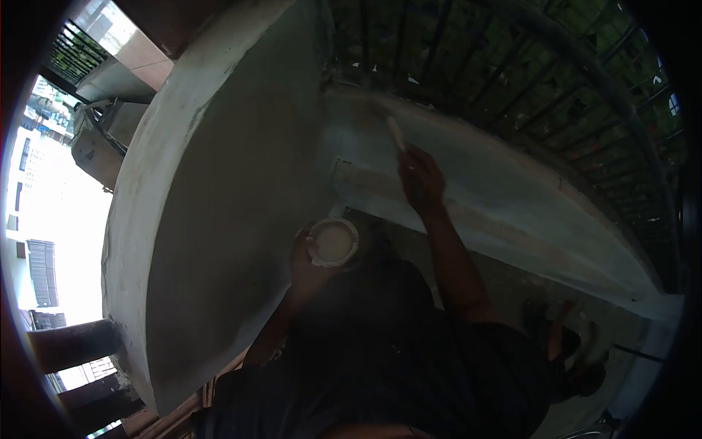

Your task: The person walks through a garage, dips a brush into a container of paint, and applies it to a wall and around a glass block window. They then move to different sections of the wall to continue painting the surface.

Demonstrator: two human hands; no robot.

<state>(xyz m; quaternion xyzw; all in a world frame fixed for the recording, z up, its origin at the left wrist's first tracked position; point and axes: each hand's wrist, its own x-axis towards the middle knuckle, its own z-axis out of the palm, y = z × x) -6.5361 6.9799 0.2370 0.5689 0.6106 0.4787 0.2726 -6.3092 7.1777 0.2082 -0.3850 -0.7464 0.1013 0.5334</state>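
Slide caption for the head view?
Left hand holds a round tub with pale contents; right hand holds a slim pale tool near a wall.

In the left hand [302,254], a tub [355,235] is held just right of the side wall [227,219]. A thin tool [395,134] is held in the right hand [422,179], before the low wall [482,164] (a railing [589,67] is seen behind that).

The right hand [422,178] conceals the grip end of the pale tool [395,134]; blur prevents identification of its tip. The underside of the cup [335,242] is hidden. The cup partly obscures the left hand [302,252]. The upper edge crops the railing [621,102].
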